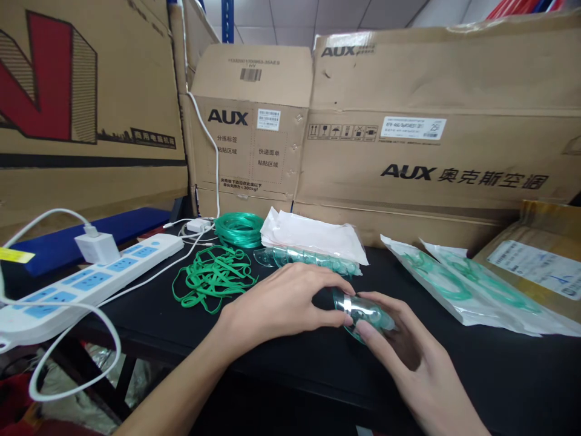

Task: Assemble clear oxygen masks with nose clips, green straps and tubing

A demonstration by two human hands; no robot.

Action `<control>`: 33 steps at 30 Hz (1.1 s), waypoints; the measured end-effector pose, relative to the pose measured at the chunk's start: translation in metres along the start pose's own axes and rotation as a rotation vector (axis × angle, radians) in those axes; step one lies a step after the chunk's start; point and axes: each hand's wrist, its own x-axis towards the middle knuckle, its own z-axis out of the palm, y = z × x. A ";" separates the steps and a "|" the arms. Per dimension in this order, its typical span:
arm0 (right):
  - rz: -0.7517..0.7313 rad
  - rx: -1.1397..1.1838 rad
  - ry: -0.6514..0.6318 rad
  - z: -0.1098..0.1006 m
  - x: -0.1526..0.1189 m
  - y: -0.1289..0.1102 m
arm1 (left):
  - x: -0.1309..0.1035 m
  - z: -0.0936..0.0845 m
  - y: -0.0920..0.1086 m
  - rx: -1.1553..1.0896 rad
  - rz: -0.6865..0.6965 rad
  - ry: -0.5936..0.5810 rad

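Note:
Over the black table [290,381] I hold a clear green oxygen mask [367,312] with a shiny metal nose strip. My left hand [290,297] pinches its left edge, thumb and fingertips near the strip. From the other side, my right hand [408,345] grips the mask between thumb and fingers; its lower fingers are partly hidden. Just behind my left hand lies a row of nested clear masks [318,260], with white paper pouches [315,236] beyond them. A loose heap of green elastic straps [215,278] is left of my left wrist.
Coiled green tubing [239,230] sits behind the straps. To the right lie packed pouches [447,284] showing green tubing, beside a brown taped parcel [535,260]. A white power strip [91,281] with trailing cables occupies the left. Cardboard boxes [431,145] wall the back.

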 end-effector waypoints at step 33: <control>0.058 -0.251 -0.055 -0.004 0.007 0.020 | -0.044 -0.021 -0.022 0.239 -0.180 -0.102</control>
